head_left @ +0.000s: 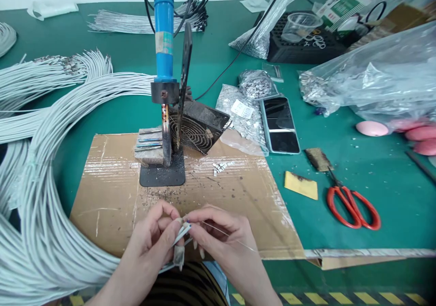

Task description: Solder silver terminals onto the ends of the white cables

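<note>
Nearest the camera, the left hand [155, 233] has its fingers [170, 238] curled in and pinched on the end of a white wire [182, 232], thumb over the top, wrist coming up from the lower edge of the view. Touching it fingertip to fingertip, the right hand [220, 233] is closed in a fine pinch on a thin strand of solder wire [231, 238] that runs off to the right across the back of that hand; its forearm slants in from the lower right. Both hands hover just over the near edge of a cardboard sheet [112, 192] lying on the green tabletop [391, 192].

Farther back on the cardboard stands a black metal stand [162, 174] carrying a blue-handled soldering iron [164, 28], tip down, with a small fan [197, 126] leaning beside it and a few tiny metal pieces [220, 166] scattered near its base.

To the left, a large coil of white wires [44, 169] sweeps round the cardboard. To the right lie a yellow sponge [301, 185], red scissors [352, 206] and a phone [279, 124], with clear bags of parts [374, 83] beyond.
</note>
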Action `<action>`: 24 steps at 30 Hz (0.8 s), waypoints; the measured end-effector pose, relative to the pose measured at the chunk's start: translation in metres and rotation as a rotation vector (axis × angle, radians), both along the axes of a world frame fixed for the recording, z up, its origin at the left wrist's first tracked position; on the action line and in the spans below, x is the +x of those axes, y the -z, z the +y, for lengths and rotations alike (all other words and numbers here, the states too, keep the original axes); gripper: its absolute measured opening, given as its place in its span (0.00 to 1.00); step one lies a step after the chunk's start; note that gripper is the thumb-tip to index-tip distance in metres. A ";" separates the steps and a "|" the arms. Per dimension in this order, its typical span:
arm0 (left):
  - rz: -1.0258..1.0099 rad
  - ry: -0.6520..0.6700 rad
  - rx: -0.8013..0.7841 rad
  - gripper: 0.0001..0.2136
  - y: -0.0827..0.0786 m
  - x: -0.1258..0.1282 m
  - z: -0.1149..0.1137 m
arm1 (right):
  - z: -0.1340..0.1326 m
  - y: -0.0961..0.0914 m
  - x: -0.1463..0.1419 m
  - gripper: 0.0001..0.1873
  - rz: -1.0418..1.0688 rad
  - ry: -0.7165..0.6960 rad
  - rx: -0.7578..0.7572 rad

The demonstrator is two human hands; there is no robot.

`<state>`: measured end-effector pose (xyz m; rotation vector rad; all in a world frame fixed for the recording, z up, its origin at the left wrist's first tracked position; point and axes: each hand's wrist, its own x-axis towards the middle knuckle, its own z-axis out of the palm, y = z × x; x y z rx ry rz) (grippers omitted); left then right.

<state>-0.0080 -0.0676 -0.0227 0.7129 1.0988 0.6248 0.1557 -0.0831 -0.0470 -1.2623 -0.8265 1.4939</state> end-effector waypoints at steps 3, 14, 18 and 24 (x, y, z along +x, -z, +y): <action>0.129 -0.025 0.082 0.20 -0.003 0.003 -0.005 | 0.001 -0.008 0.000 0.07 0.030 0.031 -0.100; 0.539 0.098 0.638 0.09 0.004 0.013 -0.018 | 0.007 -0.003 0.024 0.13 0.078 0.455 -0.019; 0.441 0.524 0.828 0.09 0.009 0.007 -0.016 | 0.007 0.002 0.049 0.13 -0.073 0.602 0.056; 0.062 0.111 0.037 0.18 0.011 -0.004 0.003 | -0.005 0.003 0.032 0.09 -0.118 0.425 0.001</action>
